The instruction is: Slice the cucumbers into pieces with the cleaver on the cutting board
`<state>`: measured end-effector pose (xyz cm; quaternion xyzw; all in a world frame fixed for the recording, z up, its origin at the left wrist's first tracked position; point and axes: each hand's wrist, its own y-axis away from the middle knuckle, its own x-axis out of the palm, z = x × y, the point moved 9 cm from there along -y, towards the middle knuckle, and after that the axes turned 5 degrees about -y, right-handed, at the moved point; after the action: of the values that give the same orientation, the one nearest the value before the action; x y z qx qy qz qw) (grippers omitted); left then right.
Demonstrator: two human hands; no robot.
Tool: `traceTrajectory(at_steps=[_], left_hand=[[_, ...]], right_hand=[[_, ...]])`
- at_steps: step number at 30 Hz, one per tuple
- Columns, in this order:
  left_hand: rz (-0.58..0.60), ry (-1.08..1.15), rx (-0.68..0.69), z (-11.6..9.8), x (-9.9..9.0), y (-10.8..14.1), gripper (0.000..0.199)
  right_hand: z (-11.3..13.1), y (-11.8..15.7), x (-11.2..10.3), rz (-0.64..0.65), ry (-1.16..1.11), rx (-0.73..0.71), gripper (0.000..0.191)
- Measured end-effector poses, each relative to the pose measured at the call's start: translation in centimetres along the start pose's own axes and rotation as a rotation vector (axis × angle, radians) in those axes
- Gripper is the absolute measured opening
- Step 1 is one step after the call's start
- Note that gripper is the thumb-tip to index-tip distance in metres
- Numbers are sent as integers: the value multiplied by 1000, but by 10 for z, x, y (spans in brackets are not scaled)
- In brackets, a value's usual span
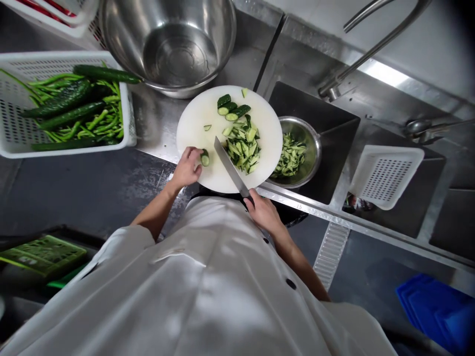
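Cucumber chunk (pixel 205 157) sits at the near left of a round white cutting board (pixel 193 123), immediately right of the left hand (pixel 188 167); the fingertips of that grip meet its left side, though I cannot tell whether they pinch it or merely rest against it. Farther right, the right hand (pixel 260 210) has its grip closed around the handle of a knife (pixel 230 167), whose blade slants far and left across the board, its tip just right of the chunk and a little farther away. Right of the blade lies a heap of cut cucumber pieces (pixel 243 151), with short cucumber lengths (pixel 232 110) at its far side. A steel bowl (pixel 313 155) of cut pieces stands right of the board, and a white basket (pixel 129 121) holding whole cucumbers (pixel 61 101) rests on the counter (pixel 156 126) at left.
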<state>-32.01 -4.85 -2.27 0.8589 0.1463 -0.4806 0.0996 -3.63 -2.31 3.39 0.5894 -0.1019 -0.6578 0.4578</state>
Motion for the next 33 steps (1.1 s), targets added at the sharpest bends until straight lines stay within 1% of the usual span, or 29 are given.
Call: traceTrajectory(at_steps=[2, 3, 4, 5, 8, 10, 12, 15, 18, 21, 24, 27, 30, 33], left_hand=[[-18, -1, 265, -6, -4, 7, 43], [-23, -15, 361, -7, -2, 9, 41], [-30, -31, 419, -6, 1, 9, 39], [-40, -42, 444, -5, 5, 7, 36], [-81, -45, 441, -7, 22, -4, 29], [-86, -35, 448, -16, 33, -9, 26], [-79, -37, 472, -25, 39, -12, 27], [-84, -57, 542, -34, 36, -11, 28], [-78, -70, 602, -35, 32, -13, 26], [-53, -88, 591, -33, 33, -18, 26], [-30, -85, 568, -32, 37, -22, 26], [-31, -83, 566, -32, 37, -22, 26], [-37, -93, 592, -33, 34, -21, 27], [-12, -68, 611, -33, 33, -20, 29]], right_hand=[[0, 3, 1, 7, 6, 3, 43], [0, 4, 2, 12, 9, 2, 44], [1, 4, 3, 18, 13, -1, 44], [2, 5, 3, 24, 18, -4, 44], [5, 6, 4, 34, 31, -2, 42], [6, 5, 4, 30, 31, 8, 41], [6, 3, 5, 29, 26, 23, 41], [8, -1, 7, 31, 30, 35, 41], [9, 3, 4, 35, 63, 33, 43], [8, 16, -5, 33, 116, 29, 43], [12, 24, -12, 34, 148, 9, 39], [19, 17, -12, 54, 148, 4, 36], [26, 6, -11, 60, 130, 2, 35], [27, 5, -13, 42, 137, -14, 37]])
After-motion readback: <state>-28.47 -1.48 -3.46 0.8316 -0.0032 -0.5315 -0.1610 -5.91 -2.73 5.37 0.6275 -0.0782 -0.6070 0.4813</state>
